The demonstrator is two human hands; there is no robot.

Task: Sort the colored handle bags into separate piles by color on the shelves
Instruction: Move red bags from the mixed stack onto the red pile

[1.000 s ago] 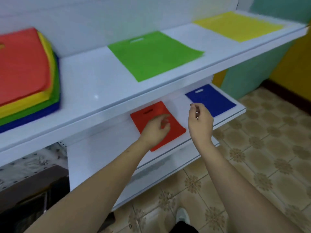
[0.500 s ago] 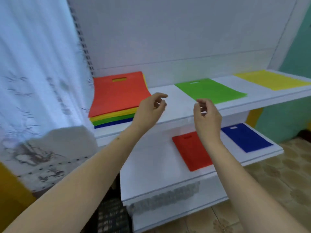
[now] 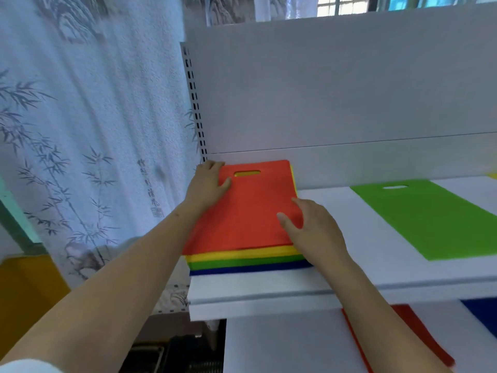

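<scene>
My two hands settle on the mixed stack of bags (image 3: pixel 242 254) at the centre of the frame, on the upper shelf (image 3: pixel 336 281), with the top red bag (image 3: pixel 250 211) about to come off. The risk, as I judge it, is that more than one layer lifts: the yellow edge sits flush under the red, and if my fingers catch both, a yellow bag would travel to the red pile. A drag instead of a clean lift could also slide the whole stack toward the shelf's front lip, which lies near its lower edge.

My left hand (image 3: pixel 208 184) lies at the bag's upper left corner, fingers extended flat along the far edge and thumb resting on the red surface beside the handle slot (image 3: pixel 247 173); it presses, it does not grip. My right hand (image 3: pixel 313 227) rests at the right edge, thumb on the red top and fingers spread and bent toward the side of the stack; whether they have pinched the edge I cannot tell. Both forearms reach up from the lower part of the frame.

The sorted bags lie apart: a green bag (image 3: pixel 430 219) at the right on the same shelf, a second red bag (image 3: pixel 408 335) and a blue bag (image 3: pixel 481 310) on the lower shelf (image 3: pixel 282 343) at lower right.
</scene>
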